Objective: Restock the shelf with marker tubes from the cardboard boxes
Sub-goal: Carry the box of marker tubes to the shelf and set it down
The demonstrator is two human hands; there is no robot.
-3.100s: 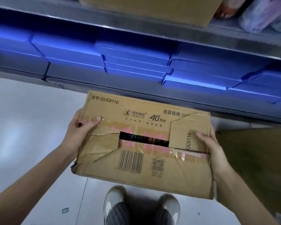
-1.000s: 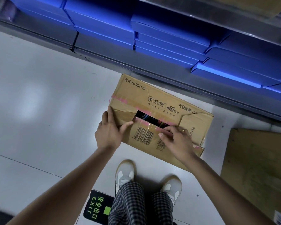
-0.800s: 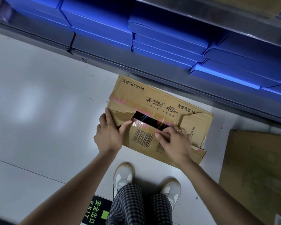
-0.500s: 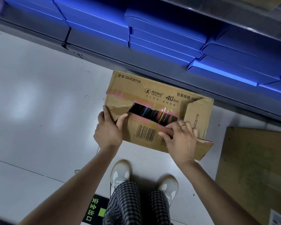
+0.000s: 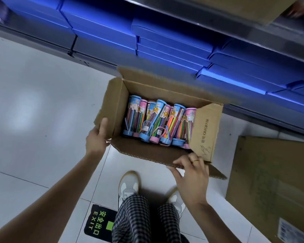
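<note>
On the white tiled floor [image 5: 33, 106] below the shelf [image 5: 102, 50], the cardboard box [image 5: 116, 106] sits with its flaps spread, marker tubes [image 5: 158, 120] packed side by side inside. At its left flap the left hand [image 5: 96, 139] grips the cardboard's edge; the right hand [image 5: 191, 174] pinches the near flap. Blue boxes [image 5: 165, 41] line the shelf beyond. Another carton [image 5: 270, 181] lies right, an exit sticker [image 5: 100, 223] near the shoes [image 5: 128, 185].
</note>
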